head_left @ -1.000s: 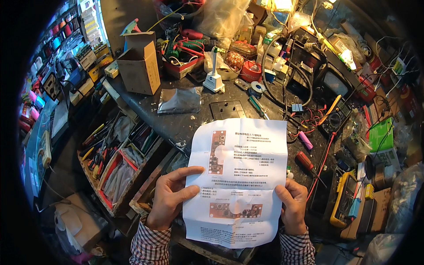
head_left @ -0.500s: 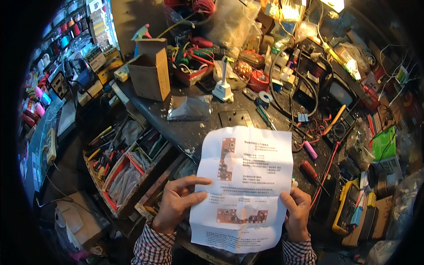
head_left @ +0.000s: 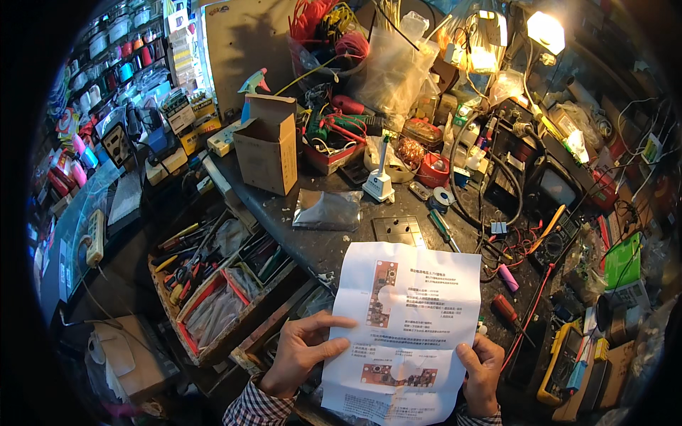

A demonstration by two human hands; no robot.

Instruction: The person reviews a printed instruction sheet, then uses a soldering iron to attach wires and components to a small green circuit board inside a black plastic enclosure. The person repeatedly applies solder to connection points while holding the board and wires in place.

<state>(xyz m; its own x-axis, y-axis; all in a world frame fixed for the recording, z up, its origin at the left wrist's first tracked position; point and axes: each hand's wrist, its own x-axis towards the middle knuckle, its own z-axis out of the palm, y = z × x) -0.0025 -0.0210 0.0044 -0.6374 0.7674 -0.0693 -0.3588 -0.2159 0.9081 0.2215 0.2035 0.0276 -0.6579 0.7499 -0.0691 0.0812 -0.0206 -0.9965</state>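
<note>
A creased white printed sheet (head_left: 419, 339) with pictures of red-brown circuit boards and lines of text is held up before me, over the near edge of the dark bench. My left hand (head_left: 302, 355) grips its left edge, with the thumb and the stretched index finger lying at the margin. On the right edge, my right hand (head_left: 483, 373) pinches the paper, its thumb on the front face. The fingers behind the sheet are hidden. Just beyond its top edge are a flat dark plate (head_left: 398, 231) with holes and a green-handled screwdriver (head_left: 444, 228).
An open cardboard box (head_left: 267, 153) stands at the bench's left, near a silver bag (head_left: 327, 210) and a white stand (head_left: 380, 181). Drawers of tools (head_left: 206, 312) lie lower left. At right are a red-handled screwdriver (head_left: 506, 308), cables and a yellow-cased meter (head_left: 558, 366). Lamps (head_left: 545, 32) glow above.
The whole view has shifted, so the bench, sheet and hands sit lower and slightly farther right. Both hands keep their hold on the sheet.
</note>
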